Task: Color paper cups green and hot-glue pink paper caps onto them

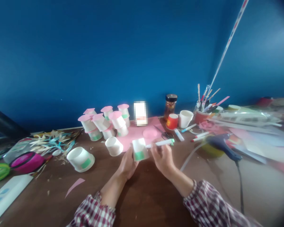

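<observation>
My left hand (128,164) is wrapped round the side of a white paper cup (139,148) that bears a green patch low on its wall. A marker pen (159,143) with a green end sits in the fingers of my right hand (162,156), its other end pointing at the cup. Whether the tip touches the cup I cannot tell. Just left stands an upside-down paper cup (114,146), and farther left a larger one (80,159) with a green patch. Behind them, several stacked cups (104,122) carry pink paper tops.
Pink paper (132,134), scissors (167,135), a red cup (172,121) and a dark-lidded jar (171,105) lie or stand behind my hands. At right are a glue gun (223,146) with its cord and a pot of tools (202,116). A power strip (10,197) lies left.
</observation>
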{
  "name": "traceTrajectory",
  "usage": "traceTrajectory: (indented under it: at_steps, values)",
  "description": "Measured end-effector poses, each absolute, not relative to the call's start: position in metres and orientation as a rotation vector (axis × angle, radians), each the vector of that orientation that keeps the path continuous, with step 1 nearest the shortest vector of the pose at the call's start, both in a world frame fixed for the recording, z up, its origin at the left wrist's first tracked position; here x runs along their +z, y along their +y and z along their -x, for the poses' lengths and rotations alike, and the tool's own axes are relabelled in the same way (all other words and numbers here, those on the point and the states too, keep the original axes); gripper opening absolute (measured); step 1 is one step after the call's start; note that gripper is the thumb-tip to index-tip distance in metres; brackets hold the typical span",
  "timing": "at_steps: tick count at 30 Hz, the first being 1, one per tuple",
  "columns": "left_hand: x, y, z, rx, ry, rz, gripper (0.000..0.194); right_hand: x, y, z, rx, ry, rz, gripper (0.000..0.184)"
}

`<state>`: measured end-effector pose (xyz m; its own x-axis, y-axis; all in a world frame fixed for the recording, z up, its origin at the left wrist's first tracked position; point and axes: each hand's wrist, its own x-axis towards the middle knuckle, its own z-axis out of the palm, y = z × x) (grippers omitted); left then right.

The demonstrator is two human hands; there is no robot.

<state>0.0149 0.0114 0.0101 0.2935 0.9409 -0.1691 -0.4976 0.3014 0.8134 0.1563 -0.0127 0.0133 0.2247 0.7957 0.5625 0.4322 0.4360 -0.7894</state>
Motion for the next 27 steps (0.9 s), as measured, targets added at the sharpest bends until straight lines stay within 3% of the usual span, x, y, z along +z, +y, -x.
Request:
traceTrajectory:
  at_steps: [9,13,19,27]
  values:
    - [0.032,0.002,-0.018,1.121,0.84,-0.813,0.004,0.011,-0.012,-0.157,0.353,-1.424,1.201,0.009]
    - [0.026,0.005,-0.018,1.104,0.802,-0.786,0.009,0.012,-0.013,-0.156,0.374,-1.356,1.192,0.011]
    - [0.01,0.013,-0.018,1.079,0.712,-0.713,0.032,0.01,-0.015,-0.153,0.404,-1.357,1.193,0.013]
    - [-0.003,0.016,-0.015,1.096,0.717,-0.685,0.033,0.008,-0.014,-0.154,0.416,-1.378,1.204,0.014]
